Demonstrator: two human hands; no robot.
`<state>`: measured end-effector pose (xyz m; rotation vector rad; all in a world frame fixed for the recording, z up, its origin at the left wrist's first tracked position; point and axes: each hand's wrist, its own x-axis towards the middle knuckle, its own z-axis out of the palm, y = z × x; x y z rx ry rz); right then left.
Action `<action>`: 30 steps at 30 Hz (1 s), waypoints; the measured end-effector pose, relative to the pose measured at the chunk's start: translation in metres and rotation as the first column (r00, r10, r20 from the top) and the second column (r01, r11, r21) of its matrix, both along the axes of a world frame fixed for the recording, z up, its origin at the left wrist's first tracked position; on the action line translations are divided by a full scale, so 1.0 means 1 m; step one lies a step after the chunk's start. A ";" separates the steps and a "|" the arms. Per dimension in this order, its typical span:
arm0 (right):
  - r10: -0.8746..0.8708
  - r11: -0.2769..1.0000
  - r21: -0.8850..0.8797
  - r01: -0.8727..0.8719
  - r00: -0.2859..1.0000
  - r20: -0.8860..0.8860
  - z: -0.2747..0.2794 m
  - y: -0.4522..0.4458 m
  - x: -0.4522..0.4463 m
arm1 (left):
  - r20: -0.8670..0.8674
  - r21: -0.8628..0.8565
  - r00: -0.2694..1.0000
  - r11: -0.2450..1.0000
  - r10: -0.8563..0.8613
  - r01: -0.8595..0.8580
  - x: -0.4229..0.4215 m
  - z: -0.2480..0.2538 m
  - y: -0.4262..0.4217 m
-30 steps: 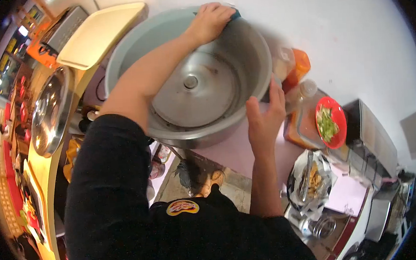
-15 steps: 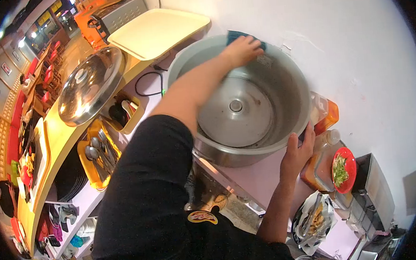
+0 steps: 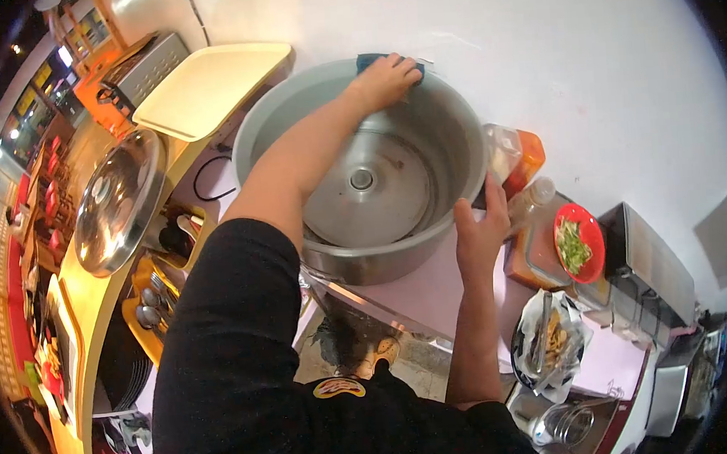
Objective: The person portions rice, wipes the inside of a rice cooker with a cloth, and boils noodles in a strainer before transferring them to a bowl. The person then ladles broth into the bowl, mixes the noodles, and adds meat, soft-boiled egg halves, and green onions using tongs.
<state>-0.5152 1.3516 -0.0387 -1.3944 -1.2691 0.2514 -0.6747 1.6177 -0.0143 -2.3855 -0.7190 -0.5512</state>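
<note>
A large round metal pot [image 3: 366,264], with a raised knob at the centre of its floor, stands on the pale counter. My left hand [image 3: 386,80] reaches across it and presses a dark teal cloth [image 3: 367,62] over the far rim. The fingers are bent around the cloth, which partly hides under them. At the pot's right side, my right hand [image 3: 482,230] grips the edge, thumb near the rim and fingers along the outside. Something dark shows between those fingers and the pot; I cannot make it out.
A cream tray [image 3: 213,88] and a glass lid [image 3: 121,204] lie along the left ledge, above yellow cutlery bins [image 3: 141,328]. To the right are sauce containers [image 3: 528,157], a red bowl of chopped greens [image 3: 579,243], a paper-lined bowl [image 3: 545,345] and a metal box [image 3: 650,263].
The view has shifted, so the pot and counter appear farther left. My left hand keeps the cloth on the far rim; my right hand stays at the pot's right side.
</note>
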 end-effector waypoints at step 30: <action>0.019 0.993 0.117 -0.007 0.995 -0.096 -0.011 0.010 -0.004 | -0.458 -0.256 0.865 0.901 0.205 -0.350 -0.143 0.050 -0.024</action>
